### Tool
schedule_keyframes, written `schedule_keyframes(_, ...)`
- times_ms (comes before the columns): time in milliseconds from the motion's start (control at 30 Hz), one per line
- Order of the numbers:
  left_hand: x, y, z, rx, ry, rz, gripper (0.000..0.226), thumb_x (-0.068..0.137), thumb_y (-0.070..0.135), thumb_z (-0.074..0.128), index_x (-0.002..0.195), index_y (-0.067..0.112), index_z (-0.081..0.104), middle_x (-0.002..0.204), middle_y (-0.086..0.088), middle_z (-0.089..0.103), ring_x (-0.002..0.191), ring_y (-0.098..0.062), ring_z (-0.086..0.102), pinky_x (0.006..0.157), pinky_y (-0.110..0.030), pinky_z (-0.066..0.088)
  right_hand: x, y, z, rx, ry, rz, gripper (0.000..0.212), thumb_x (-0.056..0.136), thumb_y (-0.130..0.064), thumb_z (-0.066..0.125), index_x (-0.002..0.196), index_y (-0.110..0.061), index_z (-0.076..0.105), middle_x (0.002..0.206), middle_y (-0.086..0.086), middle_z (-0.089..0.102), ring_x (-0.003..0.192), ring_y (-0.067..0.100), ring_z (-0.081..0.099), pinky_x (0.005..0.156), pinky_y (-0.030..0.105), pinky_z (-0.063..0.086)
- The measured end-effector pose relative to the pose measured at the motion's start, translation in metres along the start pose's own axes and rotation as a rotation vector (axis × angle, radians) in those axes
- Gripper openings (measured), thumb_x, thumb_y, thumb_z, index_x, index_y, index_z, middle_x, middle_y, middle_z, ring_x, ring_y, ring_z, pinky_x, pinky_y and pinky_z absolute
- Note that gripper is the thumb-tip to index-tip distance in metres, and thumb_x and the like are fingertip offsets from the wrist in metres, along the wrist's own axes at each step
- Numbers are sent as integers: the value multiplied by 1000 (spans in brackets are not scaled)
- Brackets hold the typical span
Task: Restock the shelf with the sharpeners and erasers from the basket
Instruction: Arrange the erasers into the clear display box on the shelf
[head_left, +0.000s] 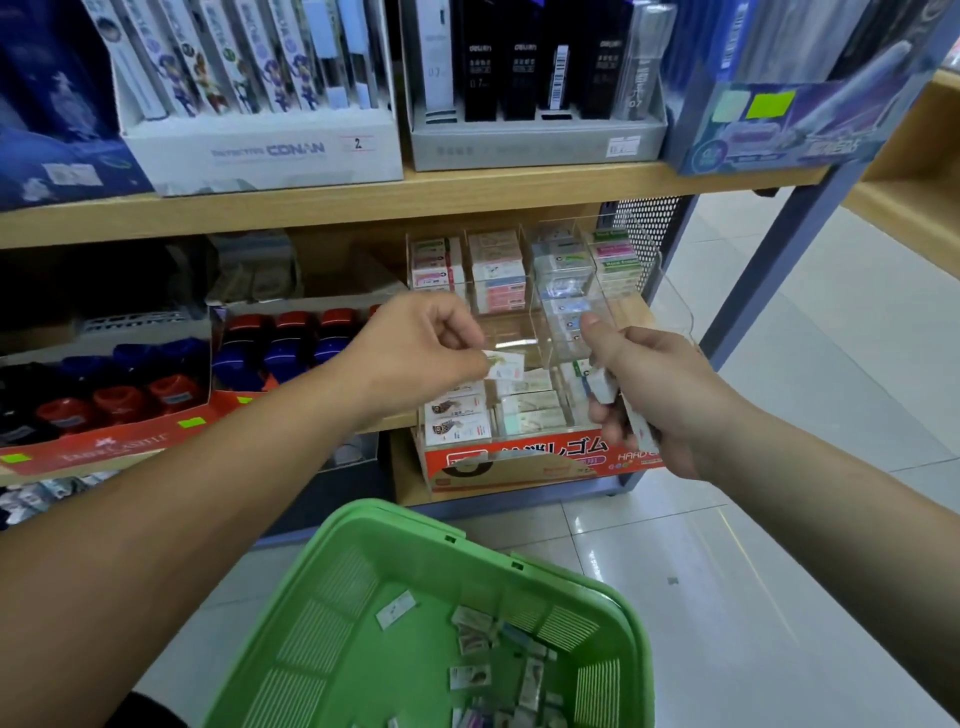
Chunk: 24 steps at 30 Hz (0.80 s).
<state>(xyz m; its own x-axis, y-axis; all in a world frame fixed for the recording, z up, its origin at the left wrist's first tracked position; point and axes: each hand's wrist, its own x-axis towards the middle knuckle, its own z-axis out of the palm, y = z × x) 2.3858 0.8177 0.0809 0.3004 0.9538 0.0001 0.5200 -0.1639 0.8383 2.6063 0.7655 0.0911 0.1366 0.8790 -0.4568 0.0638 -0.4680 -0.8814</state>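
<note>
My left hand (421, 348) pinches a small white eraser (506, 365) over the clear acrylic eraser display (519, 322) on the lower shelf. My right hand (649, 395) grips a few wrapped erasers (602, 387) just in front of the display's right side. The display's compartments hold stacked erasers, with an open compartment between my hands. Below me the green basket (374, 566) holds several loose erasers (488, 660) in its bottom right part.
Red and blue sharpeners (291, 343) sit in a red cardboard tray (104, 447) left of the display. Pen boxes (260, 104) fill the wooden shelf (467, 192) above. A grey shelf post (769, 270) stands at right, with tiled floor (779, 519) beyond.
</note>
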Motion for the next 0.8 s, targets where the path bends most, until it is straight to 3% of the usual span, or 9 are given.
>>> schedule_keyframes(133, -9, -24, -22, 131, -16, -21, 19, 85, 14, 83, 94, 27, 74, 88, 5, 74, 79, -7, 72, 72, -28, 61, 5, -3, 21, -23, -62, 11, 53, 101, -62, 53, 119, -13, 66, 61, 8, 65, 38, 15, 49, 37, 20, 36)
schedule_keyframes(233, -14, -38, -19, 244, -37, 29, 14, 89, 20, 79, 93, 33, 75, 92, 11, 70, 80, -2, 67, 70, -28, 58, 7, -3, 35, 41, -111, 72, 45, 104, -46, 46, 105, -5, 64, 65, 14, 64, 40, 18, 47, 36, 21, 34)
schedule_keyframes(333, -16, -40, -12, 474, -75, 97, 12, 95, 27, 71, 106, 30, 76, 108, 14, 58, 95, -6, 61, 84, -34, 56, 5, -6, 48, 77, -147, 83, 27, 98, -25, 41, 86, -6, 55, 73, 22, 68, 42, 22, 43, 38, 23, 32)
schedule_keyframes(433, -15, -39, -12, 601, -117, 141, 23, 99, 25, 63, 118, 26, 75, 117, 10, 51, 105, -11, 57, 89, -39, 55, 6, -5, 52, 35, -201, 44, 23, 101, -20, 51, 103, -1, 62, 94, 22, 78, 41, 18, 38, 35, 22, 29)
schedule_keyframes(500, -15, -39, -14, 512, -47, 197, 26, 98, 12, 61, 116, 23, 76, 114, 9, 54, 102, -7, 57, 87, -31, 53, 8, -4, 53, -18, -202, -4, 20, 101, -20, 59, 111, -5, 67, 99, 18, 79, 43, 17, 38, 35, 22, 30)
schedule_keyframes(567, -16, -32, -15, 238, -7, 154, 30, 96, 0, 58, 111, 19, 76, 106, 7, 64, 89, -2, 61, 77, -21, 50, 10, -3, 53, -22, -197, -35, 20, 100, -20, 64, 113, -6, 68, 98, 17, 79, 43, 17, 38, 35, 22, 30)
schedule_keyframes(667, -16, -23, -14, -123, -46, 16, 26, 99, 4, 59, 110, 19, 76, 93, -1, 74, 74, -6, 66, 63, -15, 50, 12, -1, 53, -6, -185, -68, 18, 98, -21, 68, 107, -5, 70, 97, 19, 78, 42, 19, 39, 35, 22, 31)
schedule_keyframes(733, -17, -22, -13, -97, -79, 64, 18, 97, 14, 69, 112, 22, 75, 94, 3, 75, 79, -5, 70, 69, -18, 54, 11, -1, 55, -17, -200, -105, 19, 97, -22, 71, 105, -5, 72, 93, 19, 79, 42, 18, 39, 34, 22, 31)
schedule_keyframes(800, -17, -25, -13, -112, -159, 108, 26, 95, 15, 73, 119, 26, 71, 96, 2, 75, 86, -11, 72, 78, -25, 59, 10, -2, 59, -44, -220, -130, 20, 97, -24, 71, 103, -5, 74, 91, 17, 79, 42, 17, 39, 35, 21, 32)
